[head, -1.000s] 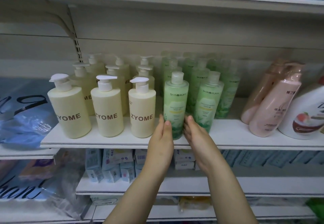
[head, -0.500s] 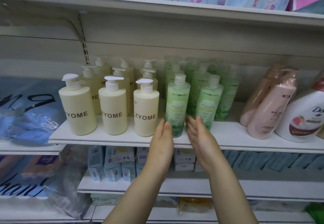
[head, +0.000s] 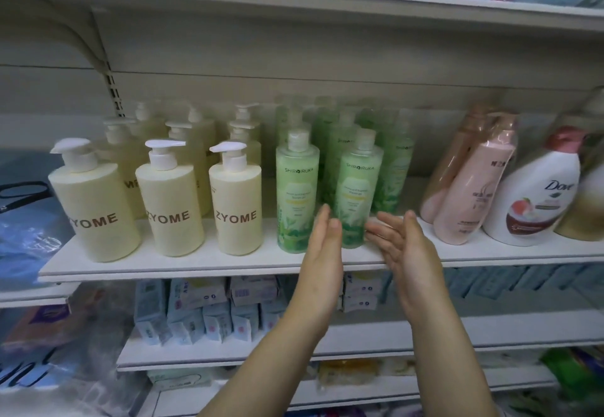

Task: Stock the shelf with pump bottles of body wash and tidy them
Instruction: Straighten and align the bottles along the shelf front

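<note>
Head view: both hands flat, fingers straight, gripping nothing. Left hand (head: pixel 322 253) and right hand (head: pixel 407 246) flank green bottle (head: pixel 358 184) at shelf (head: pixel 196 268) front edge; contact unclear. Advice: press evenly both sides, slide level with neighbour bottle (head: pixel 297 188), keep upright.

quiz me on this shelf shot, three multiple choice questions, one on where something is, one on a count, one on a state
1. How many cream ZYOME bottles stand in the front row? A two B four C three
2. What stands between the left hand and the right hand? A a ZYOME bottle B a green bottle C nothing
3. The hands are: A open, fingers straight B curled round a bottle C clenched in fists

Answers: 1 C, three ZYOME labels face out along the shelf front; 2 B, the hands flank the right-hand front green bottle; 3 A, both show extended fingers holding nothing.
</note>
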Available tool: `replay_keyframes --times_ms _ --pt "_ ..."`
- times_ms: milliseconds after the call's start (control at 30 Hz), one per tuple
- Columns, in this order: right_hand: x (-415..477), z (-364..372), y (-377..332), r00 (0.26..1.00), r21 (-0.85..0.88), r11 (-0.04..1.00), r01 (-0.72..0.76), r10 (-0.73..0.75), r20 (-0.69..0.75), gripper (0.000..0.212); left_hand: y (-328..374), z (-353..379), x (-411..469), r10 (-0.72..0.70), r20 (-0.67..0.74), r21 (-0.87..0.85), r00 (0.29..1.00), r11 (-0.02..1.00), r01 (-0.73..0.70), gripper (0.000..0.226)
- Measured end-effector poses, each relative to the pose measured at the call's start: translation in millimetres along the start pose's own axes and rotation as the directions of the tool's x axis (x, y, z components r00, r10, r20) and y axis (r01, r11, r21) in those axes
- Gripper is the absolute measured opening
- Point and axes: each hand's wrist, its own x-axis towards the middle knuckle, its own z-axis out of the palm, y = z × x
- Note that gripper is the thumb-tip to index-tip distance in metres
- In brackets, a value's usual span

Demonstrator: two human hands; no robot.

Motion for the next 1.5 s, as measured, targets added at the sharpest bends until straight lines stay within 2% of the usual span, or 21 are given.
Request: replay_keyframes --times_ms 100,200,300,567,767,967,1100,1133,1200,1300,1400,1433,1500 --pt "9 3 -2 0.998 0.014 0.998 0.062 -0.063 0.005 0.038 1 12 18 0.043 -0.003 -0.02 0.999 0.999 -0.043 0.053" --pt "19 10 -4 0.989 0.063 0.993 0.101 -0.107 0.104 0.037 0 21 39 0.05 -0.058 -0.099 0.997 0.994 -0.055 0.053" --pt "26 15 -3 0.974 0.027 0.991 0.129 -0.132 0.183 0.029 -6 25 50 0.049 -0.038 -0.107 0.998 0.993 -0.053 0.056" --pt "33 9 5 0.961 0.033 0.991 0.131 -0.135 0.24 0.036 -20 21 55 0.04 0.031 -0.086 0.999 0.996 -0.037 0.052" --pt "36 5 5 0.957 0.014 0.99 0.141 -0.14 0.254 0.038 -23 24 48 0.057 -0.01 -0.077 0.998 0.995 -0.057 0.052" --pt "47 6 1 0.965 0.039 0.997 0.068 -0.076 0.253 0.034 -22 32 68 0.044 -0.04 -0.169 0.998 0.984 -0.05 0.057" --pt "62 10 -4 0.968 0.128 0.992 0.004 -0.036 0.25 0.045 -37 37 103 -0.02 -0.139 -0.248 0.99 0.969 -0.015 0.102" --pt "66 12 -5 0.967 0.15 0.988 -0.017 -0.022 0.255 0.05 -51 38 117 -0.05 -0.138 -0.291 0.989 0.957 0.008 0.105" --pt "72 15 -5 0.963 0.184 0.982 -0.046 -0.006 0.27 0.055 -64 37 133 -0.099 -0.119 -0.36 0.988 0.931 0.05 0.099" --pt "75 19 -5 0.953 0.211 0.974 -0.087 0.02 0.302 0.058 -45 36 125 -0.11 -0.109 -0.413 0.988 0.909 0.056 0.093" --pt "78 20 1 0.945 0.216 0.968 -0.129 0.054 0.323 0.056 -35 36 117 -0.116 -0.122 -0.335 0.986 0.94 0.069 0.114" --pt "76 22 1 0.945 0.222 0.966 -0.134 0.056 0.324 0.056 -36 36 118 -0.122 -0.114 -0.312 0.986 0.947 0.081 0.115" --pt "81 21 5 0.948 0.204 0.97 -0.132 0.063 0.312 0.056 -36 36 120 -0.126 -0.112 -0.328 0.986 0.941 0.083 0.101"
